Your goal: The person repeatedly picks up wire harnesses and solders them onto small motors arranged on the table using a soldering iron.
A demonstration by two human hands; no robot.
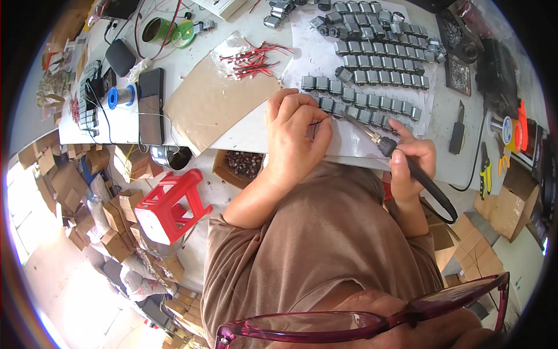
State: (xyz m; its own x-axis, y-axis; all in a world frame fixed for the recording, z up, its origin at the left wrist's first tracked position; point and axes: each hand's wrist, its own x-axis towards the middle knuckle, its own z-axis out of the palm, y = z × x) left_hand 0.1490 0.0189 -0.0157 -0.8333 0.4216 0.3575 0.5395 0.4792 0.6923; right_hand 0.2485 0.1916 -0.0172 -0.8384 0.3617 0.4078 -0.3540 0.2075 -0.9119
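Observation:
My right hand (411, 160) grips a soldering iron (419, 179) with a black handle. Its metal tip points left, close to the nearest row of small grey motors (372, 102), and my left hand partly hides where it ends. My left hand (299, 134) is closed in a pinch beside that row, with a thin dark wire (314, 127) showing at its fingers. Several rows of motors stand on white paper (308, 49). Left of them, a heap of short red and black wires (256, 60) lies on plastic over brown cardboard (212, 99).
A phone (151, 107), a blue spool (121, 97) and a green tin (157, 31) stand at the left. A black-handled blade (458, 131) and yellow cutters (486, 168) lie right. Below the table are a red stool (174, 206) and a box of small parts (243, 164).

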